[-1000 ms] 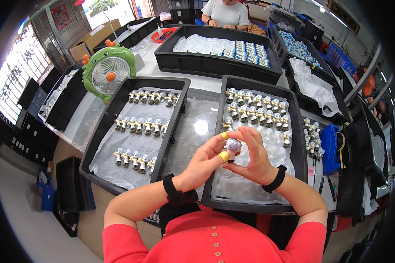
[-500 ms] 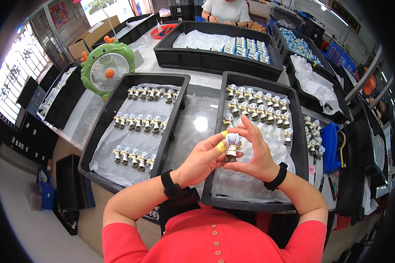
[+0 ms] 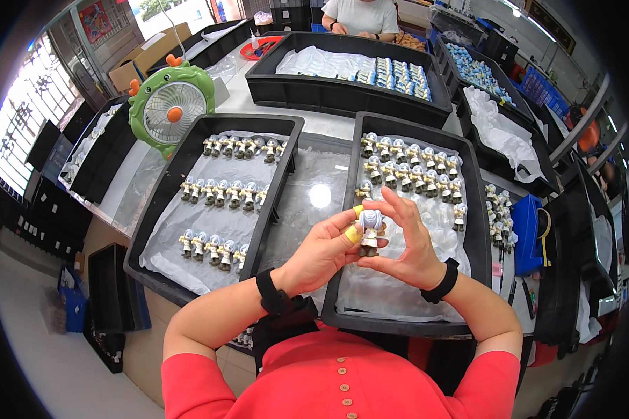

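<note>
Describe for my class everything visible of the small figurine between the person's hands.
The figurine looks like painted plastic: a rounded pale-lavender head, white body and dark feet. It is upright, held above the near right-hand black tray. The left hand grips it; the right hand curves around its other side, but whether it touches is unclear.

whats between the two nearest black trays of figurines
In the head view, a strip of grey tabletop, with a bright glare spot and a small white slip; the left hand covers part of its nearer half.
</note>
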`<state>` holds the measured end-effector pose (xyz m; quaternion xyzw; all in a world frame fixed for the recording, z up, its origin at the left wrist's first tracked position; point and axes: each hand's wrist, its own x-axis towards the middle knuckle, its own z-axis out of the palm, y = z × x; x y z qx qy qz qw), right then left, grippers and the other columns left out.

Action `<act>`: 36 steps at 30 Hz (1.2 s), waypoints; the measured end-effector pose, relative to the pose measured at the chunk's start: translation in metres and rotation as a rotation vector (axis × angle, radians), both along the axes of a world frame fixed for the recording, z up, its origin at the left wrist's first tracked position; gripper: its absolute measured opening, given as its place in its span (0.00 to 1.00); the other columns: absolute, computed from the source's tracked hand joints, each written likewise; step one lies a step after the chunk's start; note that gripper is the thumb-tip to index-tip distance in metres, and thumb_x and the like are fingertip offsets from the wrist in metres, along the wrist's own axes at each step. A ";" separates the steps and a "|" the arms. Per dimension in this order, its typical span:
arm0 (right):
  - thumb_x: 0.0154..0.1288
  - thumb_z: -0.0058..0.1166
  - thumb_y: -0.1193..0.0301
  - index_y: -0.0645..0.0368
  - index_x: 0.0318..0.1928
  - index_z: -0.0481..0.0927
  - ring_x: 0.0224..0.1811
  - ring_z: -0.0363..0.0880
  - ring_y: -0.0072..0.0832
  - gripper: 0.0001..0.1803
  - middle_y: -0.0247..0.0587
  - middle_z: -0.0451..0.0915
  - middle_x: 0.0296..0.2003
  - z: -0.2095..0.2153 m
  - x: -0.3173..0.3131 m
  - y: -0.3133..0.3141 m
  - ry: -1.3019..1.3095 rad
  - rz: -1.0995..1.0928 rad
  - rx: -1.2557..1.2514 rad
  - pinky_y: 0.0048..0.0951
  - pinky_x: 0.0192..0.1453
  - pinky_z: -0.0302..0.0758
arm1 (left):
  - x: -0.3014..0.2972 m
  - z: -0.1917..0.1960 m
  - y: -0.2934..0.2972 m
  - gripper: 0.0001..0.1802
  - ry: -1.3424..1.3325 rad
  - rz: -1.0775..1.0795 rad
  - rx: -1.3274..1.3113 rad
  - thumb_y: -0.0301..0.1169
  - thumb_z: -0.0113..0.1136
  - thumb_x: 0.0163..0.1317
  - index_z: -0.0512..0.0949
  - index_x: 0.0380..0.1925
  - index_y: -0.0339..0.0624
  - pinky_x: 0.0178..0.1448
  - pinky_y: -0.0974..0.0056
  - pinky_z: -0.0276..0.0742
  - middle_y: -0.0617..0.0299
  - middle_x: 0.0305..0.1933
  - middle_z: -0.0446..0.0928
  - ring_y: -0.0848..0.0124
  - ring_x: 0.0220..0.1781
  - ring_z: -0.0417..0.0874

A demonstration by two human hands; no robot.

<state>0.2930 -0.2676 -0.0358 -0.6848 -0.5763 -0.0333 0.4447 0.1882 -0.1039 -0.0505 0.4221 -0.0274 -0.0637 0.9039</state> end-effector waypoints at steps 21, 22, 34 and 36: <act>0.42 0.73 0.64 0.54 0.63 0.65 0.64 0.62 0.40 0.45 0.40 0.69 0.59 -0.001 0.004 0.000 0.139 0.059 -0.061 0.38 0.67 0.61 | 0.002 0.002 0.002 0.23 0.047 0.033 -0.074 0.33 0.45 0.71 0.57 0.64 0.42 0.56 0.56 0.76 0.54 0.58 0.70 0.56 0.59 0.75; 0.43 0.73 0.64 0.54 0.62 0.66 0.63 0.62 0.40 0.44 0.40 0.69 0.59 -0.002 0.004 0.001 0.136 0.061 -0.051 0.38 0.67 0.61 | 0.003 0.001 0.002 0.24 0.044 0.035 -0.073 0.32 0.46 0.70 0.57 0.63 0.42 0.56 0.56 0.76 0.53 0.58 0.70 0.56 0.59 0.75; 0.41 0.74 0.63 0.55 0.60 0.68 0.62 0.65 0.42 0.43 0.43 0.70 0.58 -0.003 0.008 0.001 0.066 0.047 -0.036 0.40 0.66 0.62 | 0.003 0.000 0.004 0.24 0.039 0.056 -0.040 0.32 0.51 0.68 0.58 0.61 0.44 0.56 0.57 0.77 0.51 0.57 0.70 0.58 0.57 0.77; 0.40 0.74 0.64 0.55 0.60 0.69 0.61 0.65 0.42 0.43 0.43 0.71 0.57 -0.002 0.007 0.001 0.079 0.042 -0.038 0.40 0.66 0.62 | 0.003 0.000 0.004 0.24 0.042 0.056 -0.041 0.32 0.51 0.68 0.58 0.61 0.43 0.56 0.58 0.76 0.52 0.56 0.71 0.59 0.57 0.77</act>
